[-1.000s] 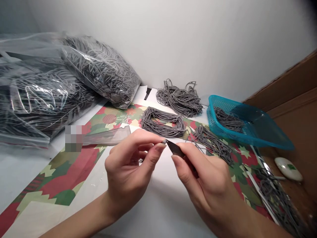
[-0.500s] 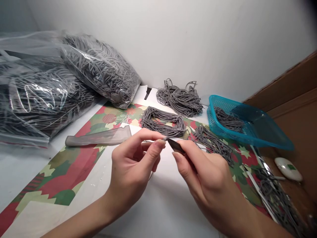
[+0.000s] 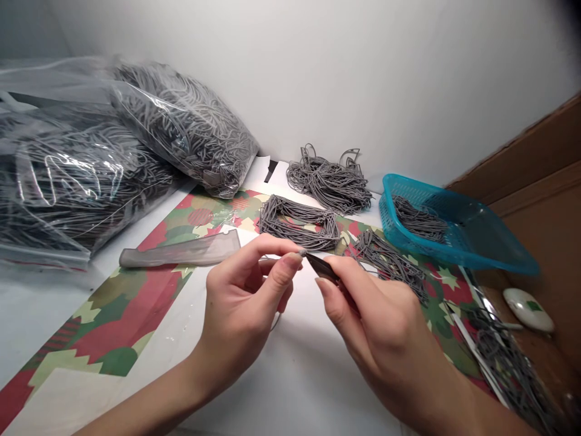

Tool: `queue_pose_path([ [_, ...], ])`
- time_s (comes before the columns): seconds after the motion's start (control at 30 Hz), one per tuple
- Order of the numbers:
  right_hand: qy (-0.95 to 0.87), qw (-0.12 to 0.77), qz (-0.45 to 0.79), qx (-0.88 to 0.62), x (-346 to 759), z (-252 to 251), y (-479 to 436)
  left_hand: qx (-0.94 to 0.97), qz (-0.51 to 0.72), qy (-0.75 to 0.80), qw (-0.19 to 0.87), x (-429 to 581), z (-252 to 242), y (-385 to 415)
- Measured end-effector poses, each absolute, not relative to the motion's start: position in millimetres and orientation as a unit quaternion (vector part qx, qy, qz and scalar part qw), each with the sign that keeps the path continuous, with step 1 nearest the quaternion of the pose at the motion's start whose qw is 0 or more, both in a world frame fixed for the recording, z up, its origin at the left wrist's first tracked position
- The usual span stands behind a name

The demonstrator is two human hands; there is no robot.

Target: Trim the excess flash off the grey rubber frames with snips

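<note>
My left hand (image 3: pixel 247 293) is closed, thumb and forefinger pinching a thin grey rubber ring (image 3: pixel 302 253). Only a small bit of the ring pokes out at the fingertips, and a strand of it curves below the palm. Dark pointed tweezers (image 3: pixel 323 267) are gripped in my right hand (image 3: pixel 379 321). Their tip meets the grey bit at my left fingertips; whether it touches or grips it, I cannot tell. Just behind my hands lies a neat rectangular stack of grey rubber rings (image 3: pixel 295 232).
A looser heap of rings (image 3: pixel 329 184) lies farther back, and another bundle (image 3: pixel 394 266) to the right. A blue basket (image 3: pixel 481 254) holds more. Bulging clear bags (image 3: pixel 190 127) fill the left. A grey translucent sleeve (image 3: pixel 179 251), a white mouse-like object (image 3: pixel 529 309) and grey scraps (image 3: pixel 508 363) lie around.
Both hands stay almost in place. Slightly more of the grey ring shows between my left fingertips and the tweezers' tip.
</note>
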State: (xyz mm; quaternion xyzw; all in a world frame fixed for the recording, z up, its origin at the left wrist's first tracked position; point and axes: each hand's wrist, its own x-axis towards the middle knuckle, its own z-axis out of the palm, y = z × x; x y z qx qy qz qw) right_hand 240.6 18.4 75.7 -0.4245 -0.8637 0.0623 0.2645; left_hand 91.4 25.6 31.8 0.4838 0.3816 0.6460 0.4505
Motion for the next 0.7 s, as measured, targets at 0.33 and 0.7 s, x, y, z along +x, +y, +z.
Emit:
queue_pose_path([
  [0.33, -0.865, 0.266, 0.054, -0.423, 240.7, 76.7, 18.9, 0.492, 0.652, 0.382, 0.433, 91.2, 32.7, 26.0],
  [0.7, -0.868, 0.263, 0.059, -0.418, 242.6, 76.6, 19.5, 0.499, 0.653, 0.381, 0.423, 90.6, 33.8, 25.4],
])
